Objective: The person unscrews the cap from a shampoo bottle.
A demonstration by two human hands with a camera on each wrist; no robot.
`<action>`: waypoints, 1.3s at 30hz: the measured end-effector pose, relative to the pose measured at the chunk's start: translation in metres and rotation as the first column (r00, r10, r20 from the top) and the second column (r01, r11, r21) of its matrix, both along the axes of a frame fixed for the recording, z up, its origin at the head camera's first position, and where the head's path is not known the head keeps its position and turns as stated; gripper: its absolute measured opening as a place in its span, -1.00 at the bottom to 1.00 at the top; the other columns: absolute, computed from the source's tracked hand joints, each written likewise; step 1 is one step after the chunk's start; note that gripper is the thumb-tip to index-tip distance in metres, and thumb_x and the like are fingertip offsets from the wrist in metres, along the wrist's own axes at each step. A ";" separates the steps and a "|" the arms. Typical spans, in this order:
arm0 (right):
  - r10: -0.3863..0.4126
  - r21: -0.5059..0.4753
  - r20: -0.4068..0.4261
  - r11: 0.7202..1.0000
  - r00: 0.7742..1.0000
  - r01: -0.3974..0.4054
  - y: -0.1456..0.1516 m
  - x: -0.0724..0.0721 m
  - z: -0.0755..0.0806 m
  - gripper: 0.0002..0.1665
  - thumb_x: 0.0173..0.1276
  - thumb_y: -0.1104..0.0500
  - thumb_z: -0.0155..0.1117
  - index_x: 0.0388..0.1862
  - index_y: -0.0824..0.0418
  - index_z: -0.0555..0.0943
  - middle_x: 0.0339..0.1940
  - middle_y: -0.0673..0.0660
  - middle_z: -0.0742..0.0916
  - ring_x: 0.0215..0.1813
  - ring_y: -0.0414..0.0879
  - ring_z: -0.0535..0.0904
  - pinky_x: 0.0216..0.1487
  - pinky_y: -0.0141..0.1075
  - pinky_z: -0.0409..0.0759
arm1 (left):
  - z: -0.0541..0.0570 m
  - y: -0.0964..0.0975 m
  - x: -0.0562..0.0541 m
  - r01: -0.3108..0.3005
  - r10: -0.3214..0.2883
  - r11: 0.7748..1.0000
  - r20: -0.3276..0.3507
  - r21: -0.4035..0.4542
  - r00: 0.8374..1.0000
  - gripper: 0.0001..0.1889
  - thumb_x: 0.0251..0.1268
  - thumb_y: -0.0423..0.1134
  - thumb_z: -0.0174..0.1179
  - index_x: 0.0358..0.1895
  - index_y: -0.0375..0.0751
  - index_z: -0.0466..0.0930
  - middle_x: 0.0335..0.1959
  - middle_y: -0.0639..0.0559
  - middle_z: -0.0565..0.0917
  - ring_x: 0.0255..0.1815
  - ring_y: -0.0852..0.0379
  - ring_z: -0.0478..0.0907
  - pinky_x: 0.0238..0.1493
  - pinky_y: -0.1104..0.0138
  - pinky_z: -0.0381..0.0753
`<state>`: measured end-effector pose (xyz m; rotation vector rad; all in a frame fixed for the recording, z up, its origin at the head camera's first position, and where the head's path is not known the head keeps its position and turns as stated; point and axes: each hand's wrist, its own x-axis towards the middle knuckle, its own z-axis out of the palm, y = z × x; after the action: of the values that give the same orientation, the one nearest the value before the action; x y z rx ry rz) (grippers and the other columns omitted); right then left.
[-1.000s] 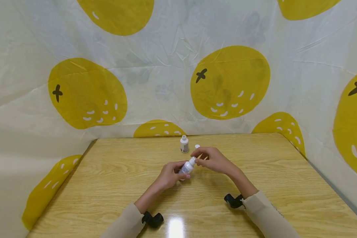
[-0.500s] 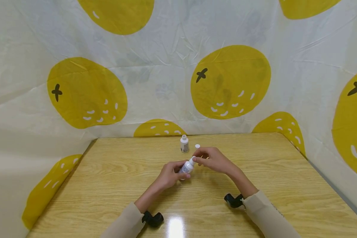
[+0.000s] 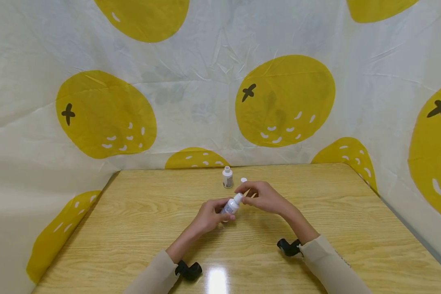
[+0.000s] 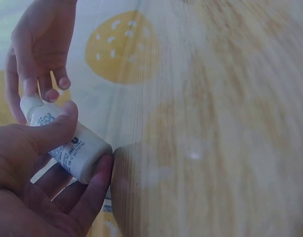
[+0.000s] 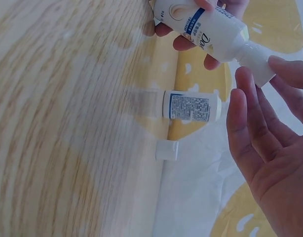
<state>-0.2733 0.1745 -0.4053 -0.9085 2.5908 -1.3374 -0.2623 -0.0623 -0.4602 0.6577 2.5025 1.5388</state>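
Note:
My left hand grips a small white Dove bottle by its body, tilted with its top toward the right hand. In the left wrist view, printed text shows on the bottle beside the thumb. At the neck sits a white cap. The thumb and fingers of my right hand pinch this cap. Farther back, a second white bottle stands upright on the table with an uncapped neck. Just beyond the right hand, a loose white cap rests on the table, partly hidden in the head view.
The wooden table reaches back to a pale curtain printed with large yellow fruit. The curtain also hangs along both sides. Each wrist wears a black camera mount, one of them by the right sleeve.
My right fingers slide inward over the cap, then shift slightly back, leaving more of the cap in sight. The left hand and its bottle stay in place.

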 end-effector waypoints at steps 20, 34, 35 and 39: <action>-0.036 -0.003 0.016 0.999 0.999 0.036 0.000 0.001 0.002 -0.71 0.48 0.17 0.34 0.08 0.30 0.71 -0.12 0.20 0.79 -0.19 0.21 0.71 -0.27 -0.32 0.66 | 0.001 0.000 0.000 0.004 -0.004 1.000 -0.001 0.000 1.000 -0.45 0.29 -0.23 0.45 0.36 -0.13 0.60 0.16 -0.16 0.74 0.12 -0.03 0.70 -0.01 0.24 0.68; 0.001 -0.016 -0.013 1.000 1.000 -0.002 0.001 0.001 0.003 -0.61 0.41 0.29 0.38 0.21 0.23 0.69 0.09 0.29 0.77 -0.14 0.01 0.75 -0.19 -0.32 0.69 | 0.001 0.001 0.000 -0.001 0.001 1.000 0.001 0.001 1.000 -0.45 0.29 -0.27 0.45 0.36 -0.16 0.60 0.17 -0.19 0.73 0.13 -0.07 0.69 0.03 0.14 0.68; 0.001 -0.011 -0.018 1.000 1.000 -0.001 0.001 0.001 0.003 -0.59 0.41 0.28 0.39 0.23 0.23 0.67 0.10 0.30 0.77 -0.14 -0.03 0.75 -0.18 -0.32 0.70 | 0.001 0.001 0.000 0.000 0.000 1.000 0.002 0.005 1.000 -0.45 0.29 -0.27 0.44 0.36 -0.15 0.61 0.17 -0.18 0.73 0.13 -0.07 0.69 0.02 0.14 0.68; -0.027 0.005 -0.006 1.000 1.000 0.027 0.000 0.002 0.004 -0.60 0.45 0.17 0.38 0.23 0.21 0.67 0.10 0.28 0.77 -0.14 -0.02 0.75 -0.14 -0.22 0.73 | 0.002 0.001 0.001 0.004 -0.004 1.000 0.002 0.018 1.000 -0.46 0.29 -0.28 0.44 0.36 -0.15 0.61 0.17 -0.18 0.73 0.12 -0.06 0.69 0.01 0.16 0.68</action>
<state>-0.2715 0.1745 -0.4014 -0.8814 2.6191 -1.3355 -0.2616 -0.0616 -0.4578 0.6625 2.4868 1.5617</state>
